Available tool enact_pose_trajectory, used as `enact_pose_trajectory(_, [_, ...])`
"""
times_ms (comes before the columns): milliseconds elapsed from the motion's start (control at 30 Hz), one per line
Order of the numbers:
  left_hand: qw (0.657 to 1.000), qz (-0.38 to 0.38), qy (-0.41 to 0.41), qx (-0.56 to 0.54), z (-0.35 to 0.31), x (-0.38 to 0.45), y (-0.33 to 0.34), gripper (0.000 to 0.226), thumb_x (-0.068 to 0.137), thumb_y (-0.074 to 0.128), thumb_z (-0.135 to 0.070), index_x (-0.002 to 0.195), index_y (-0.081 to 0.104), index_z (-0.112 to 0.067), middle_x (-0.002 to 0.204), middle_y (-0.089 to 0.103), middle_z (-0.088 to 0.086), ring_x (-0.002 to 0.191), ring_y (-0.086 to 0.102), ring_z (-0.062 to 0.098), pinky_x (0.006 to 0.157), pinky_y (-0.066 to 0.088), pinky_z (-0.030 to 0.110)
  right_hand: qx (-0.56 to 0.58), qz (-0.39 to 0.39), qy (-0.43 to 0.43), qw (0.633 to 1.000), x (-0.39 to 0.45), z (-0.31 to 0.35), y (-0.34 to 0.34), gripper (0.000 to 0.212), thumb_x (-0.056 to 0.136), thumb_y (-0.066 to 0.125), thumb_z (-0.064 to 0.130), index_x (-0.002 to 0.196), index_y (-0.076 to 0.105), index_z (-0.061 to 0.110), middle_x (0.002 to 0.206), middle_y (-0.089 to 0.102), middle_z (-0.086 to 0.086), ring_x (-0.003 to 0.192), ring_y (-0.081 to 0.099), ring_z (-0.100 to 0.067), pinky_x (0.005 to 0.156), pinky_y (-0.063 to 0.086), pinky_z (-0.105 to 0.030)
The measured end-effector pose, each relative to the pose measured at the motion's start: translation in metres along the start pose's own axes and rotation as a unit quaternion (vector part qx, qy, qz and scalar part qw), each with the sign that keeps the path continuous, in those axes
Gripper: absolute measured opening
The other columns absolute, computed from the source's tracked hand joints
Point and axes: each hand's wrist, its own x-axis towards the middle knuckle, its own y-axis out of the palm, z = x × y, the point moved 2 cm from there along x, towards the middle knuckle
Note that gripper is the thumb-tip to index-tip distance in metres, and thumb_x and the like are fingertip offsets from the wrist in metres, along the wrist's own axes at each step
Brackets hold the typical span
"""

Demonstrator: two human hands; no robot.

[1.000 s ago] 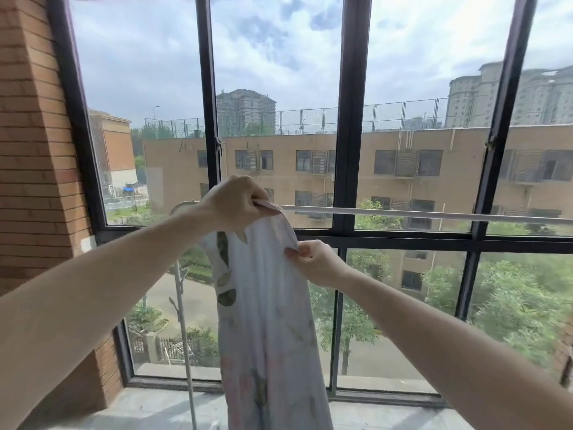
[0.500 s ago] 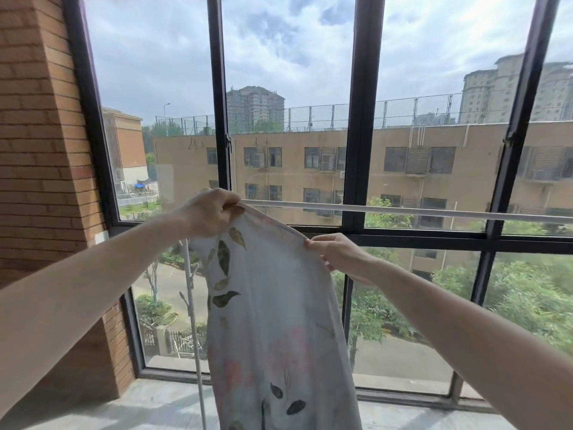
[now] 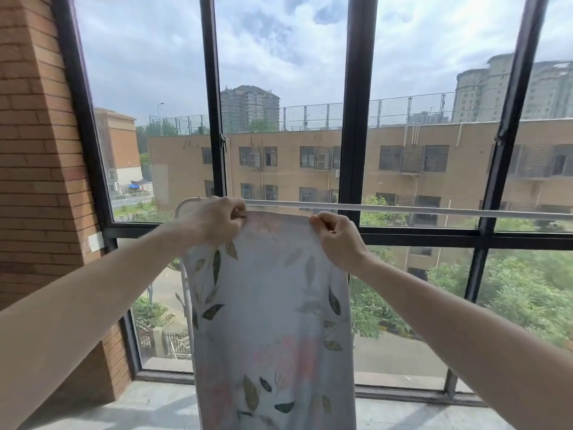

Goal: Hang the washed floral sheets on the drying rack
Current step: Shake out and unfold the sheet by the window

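The floral sheet [image 3: 273,305] is hanging in a long flat panel below the drying rack's white rail [image 3: 403,208], its top edge sitting just under the rail near the rack's left end, where the rail is curving down into a rounded corner. The cloth is running straight down out of the bottom of the view, so its lower end cannot be seen, nor whether a second layer is falling behind the rail. The left hand [image 3: 217,220] is pinching the top left corner with curled fingers, right against the rail, and the right hand [image 3: 336,234] is pinching the top right corner slightly lower; the two are being held apart, probably to keep the edge taut so the sheet hangs smooth and dries without creases. Both forearms are reaching up and forward to that height. The rest of the rail is stretching bare to the right, likely leaving room for spreading this sheet or hanging others. Behind it are the dark window frame [image 3: 353,119], a brick wall [image 3: 34,150] on the left, and buildings outside.
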Motion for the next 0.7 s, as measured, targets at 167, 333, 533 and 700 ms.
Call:
enact_pose_trajectory(167, [0.985,0.098,0.001,-0.143,-0.045,-0.004,0.026,0.047,0.095,0.064,-0.052,0.136,0.047,-0.035,0.127,0.055,-0.010,0.115,0.057,0.017,0.098,0.047,0.038,0.014,-0.007,-0.035,0.999,0.003,0.022,0.007,0.041,0.105,0.056,0.027,0.082,0.058,-0.007,0.062,0.041,-0.004,0.052,0.032,-0.011,0.047,0.024,-0.028])
enact_pose_trajectory(333, [0.974,0.048,-0.007,-0.222,-0.049,0.008,0.045,0.026,0.104,0.047,-0.014,0.088,0.065,-0.025,0.082,0.063,-0.005,0.079,0.059,0.018,0.063,0.045,0.026,0.013,-0.024,-0.030,0.999,0.002,0.015,-0.003,0.046,0.104,0.058,0.031,0.075,0.054,-0.004,0.057,0.040,0.001,0.050,0.032,-0.010,0.046,0.025,-0.025])
enact_pose_trajectory(533, [0.971,-0.034,0.047,-0.231,-0.070,0.009,0.028,0.032,0.108,0.049,-0.018,0.080,0.064,-0.014,0.059,0.053,-0.003,0.048,0.045,0.010,0.042,0.033,0.015,-0.014,0.092,0.094,0.991,-0.024,-0.031,-0.004,0.054,0.096,0.058,0.061,0.062,0.050,0.020,0.054,0.043,0.012,0.047,0.037,-0.008,0.048,0.026,-0.027])
enact_pose_trajectory(700, [0.973,-0.121,0.118,-0.155,-0.078,0.012,0.019,0.032,0.103,0.055,-0.010,0.075,0.058,-0.026,0.060,0.055,-0.013,0.053,0.051,0.006,0.051,0.037,0.012,-0.026,0.262,0.206,0.942,-0.067,-0.069,0.010,0.046,0.088,0.068,0.065,0.080,0.077,0.020,0.078,0.076,0.007,0.070,0.073,-0.012,0.064,0.058,-0.026])
